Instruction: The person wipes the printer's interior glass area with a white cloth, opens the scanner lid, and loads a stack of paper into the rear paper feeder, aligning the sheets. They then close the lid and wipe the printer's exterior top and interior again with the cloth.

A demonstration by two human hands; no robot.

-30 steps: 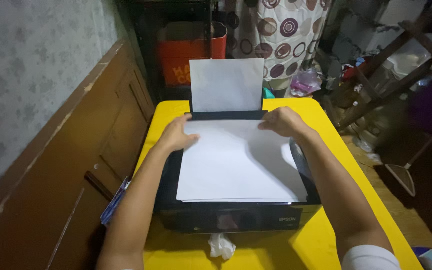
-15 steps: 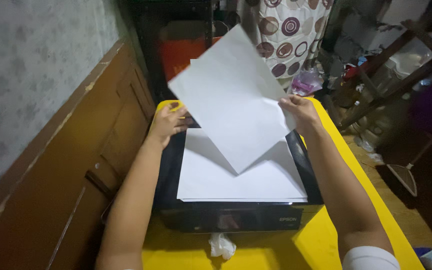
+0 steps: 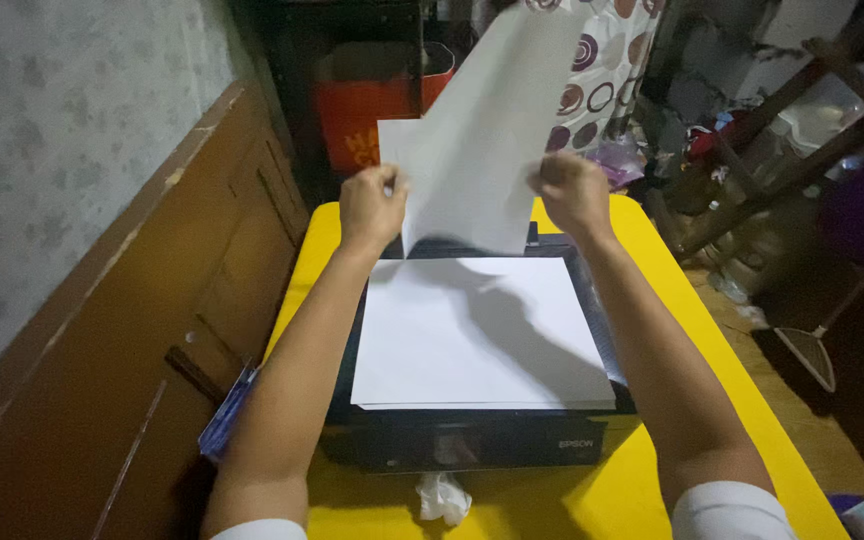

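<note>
My left hand and my right hand both grip a white sheet of paper, which stands nearly upright above the back of a black printer. Each hand pinches one lower side edge of the sheet. A stack of white paper lies flat on top of the printer, below my hands. More white paper stands in the printer's rear feed, partly hidden by the lifted sheet.
The printer sits on a yellow table. A crumpled white tissue lies at the table's front. A brown wooden cabinet stands at the left, a red container behind, and a patterned curtain and clutter at the right.
Both hands rested on the flat stack a second ago. They have since lifted the top sheet off it and raised it to a near-upright position over the printer's back.
</note>
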